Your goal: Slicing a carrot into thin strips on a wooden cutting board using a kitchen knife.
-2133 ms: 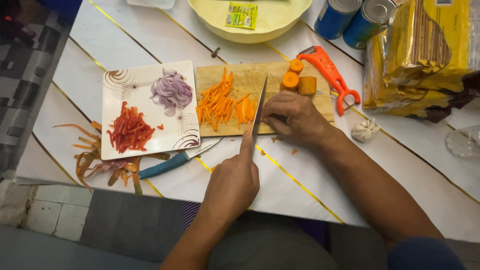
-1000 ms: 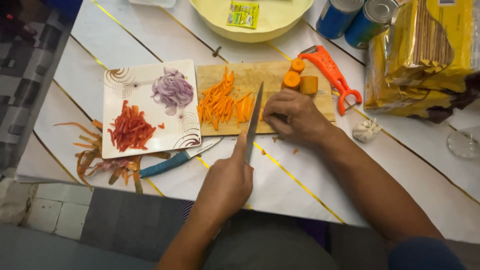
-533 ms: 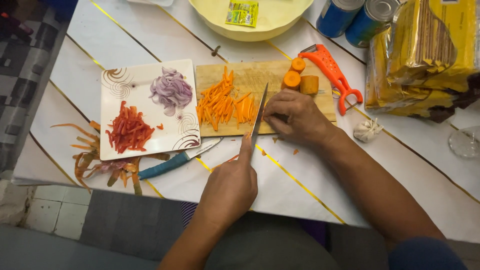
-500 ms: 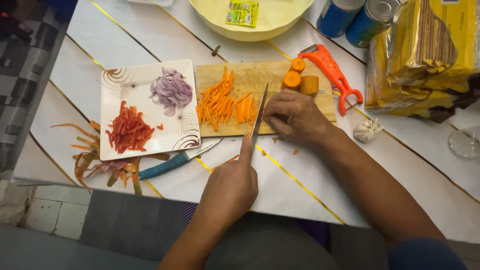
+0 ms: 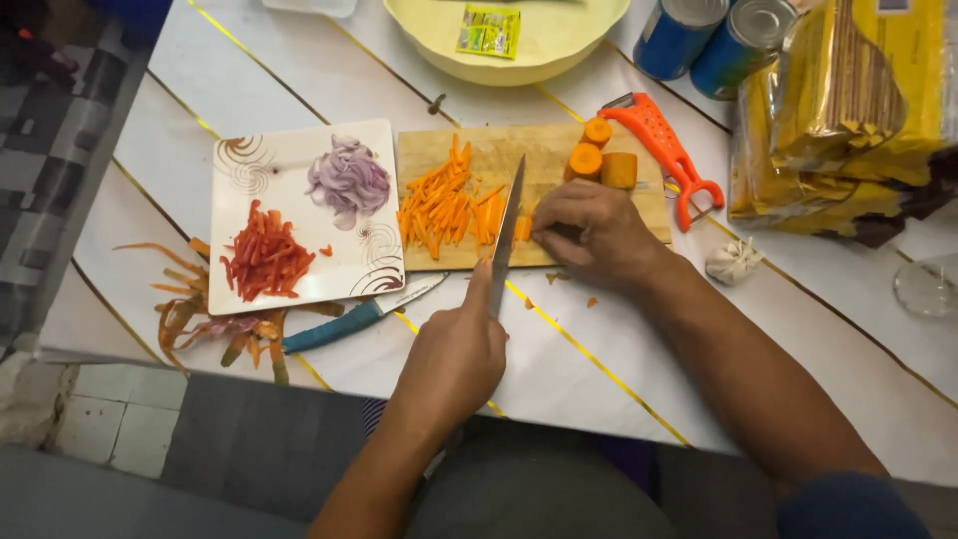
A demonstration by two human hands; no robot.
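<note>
A long steel knife (image 5: 507, 232) stands edge-down, tip toward twelve o'clock, on the wooden cutting board (image 5: 499, 155). The orange carrot piece (image 5: 523, 228) lies at its three o'clock, cut carrot sticks (image 5: 444, 205) heaped at nine o'clock.

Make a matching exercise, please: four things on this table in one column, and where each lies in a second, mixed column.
1. carrot strips
2. sliced purple onion
3. orange peeler
4. blue-handled knife

a. on the white plate
b. at the right end of the cutting board
c. on the table below the plate
d. on the cutting board, left of the blade

Pairs: 1-d, 2-a, 3-b, 4-c
</note>
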